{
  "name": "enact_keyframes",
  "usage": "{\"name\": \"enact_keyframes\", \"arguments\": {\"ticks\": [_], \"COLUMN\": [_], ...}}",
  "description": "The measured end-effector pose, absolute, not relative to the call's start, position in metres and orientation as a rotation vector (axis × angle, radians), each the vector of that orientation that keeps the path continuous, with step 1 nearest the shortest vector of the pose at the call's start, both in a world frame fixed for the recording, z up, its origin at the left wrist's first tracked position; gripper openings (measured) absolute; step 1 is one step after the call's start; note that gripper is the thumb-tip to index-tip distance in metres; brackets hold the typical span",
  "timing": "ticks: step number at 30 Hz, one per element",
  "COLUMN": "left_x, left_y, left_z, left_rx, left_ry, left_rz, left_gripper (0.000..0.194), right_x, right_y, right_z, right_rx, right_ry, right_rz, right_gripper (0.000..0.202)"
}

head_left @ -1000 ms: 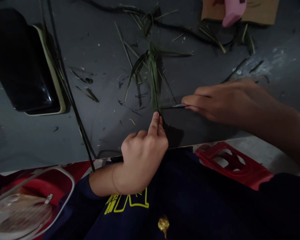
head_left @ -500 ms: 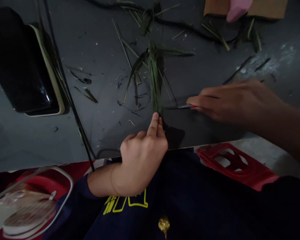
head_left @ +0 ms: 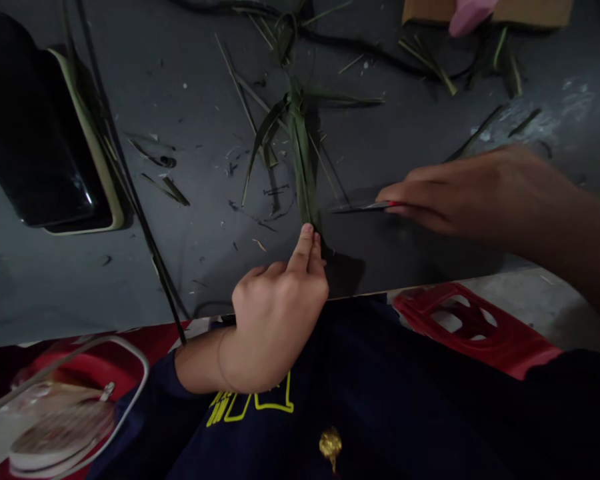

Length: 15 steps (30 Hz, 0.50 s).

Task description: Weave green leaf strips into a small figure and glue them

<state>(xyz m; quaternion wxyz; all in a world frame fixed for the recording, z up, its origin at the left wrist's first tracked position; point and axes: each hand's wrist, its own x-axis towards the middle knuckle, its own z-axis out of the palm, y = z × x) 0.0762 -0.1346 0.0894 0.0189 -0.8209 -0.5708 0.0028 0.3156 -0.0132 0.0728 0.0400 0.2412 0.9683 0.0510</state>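
A green leaf strip figure [head_left: 300, 157], knotted with side strips sticking out, lies on the grey table. At its near end, my left hand [head_left: 280, 293] pinches the leaf, index finger stretched along it and the other fingers curled. From the right, my right hand [head_left: 460, 193] is closed around a thin pointed metal blade [head_left: 357, 208] with a bit of red handle. Whether it is a knife or scissors I cannot tell, since the fingers hide most of it. Its tip points left, a short gap from the leaf.
Dark phones [head_left: 40, 127], stacked, lie at the left beside a long thin leaf strip [head_left: 140, 213]. Leaf scraps [head_left: 165, 190] are scattered about. A cardboard piece [head_left: 530, 12] with a pink item [head_left: 470, 15] sits at the far right. A red stool [head_left: 480, 327] stands below the table edge.
The blade has drawn slightly back from the leaf, and its tip now sits a little farther from it. My left hand keeps its hold; the whole view has shifted slightly.
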Motion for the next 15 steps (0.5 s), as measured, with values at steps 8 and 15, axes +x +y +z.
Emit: {"name": "enact_keyframes", "arguments": {"ticks": [8,15], "left_x": [0.078,0.081], "left_y": [-0.134,-0.131], "left_z": [0.088,0.092], "left_rx": [-2.534,-2.525], "left_ry": [-1.78,-1.83], "left_rz": [-0.015,-0.008], "left_gripper": [0.034,0.031], "right_x": [0.297,0.283], "right_y": [-0.023,-0.023], "right_z": [0.076,0.079], "right_rx": [0.821,0.794], "right_ry": [3.004,2.888], "right_rz": [-0.04,0.106], "right_gripper": [0.033,0.025]}}
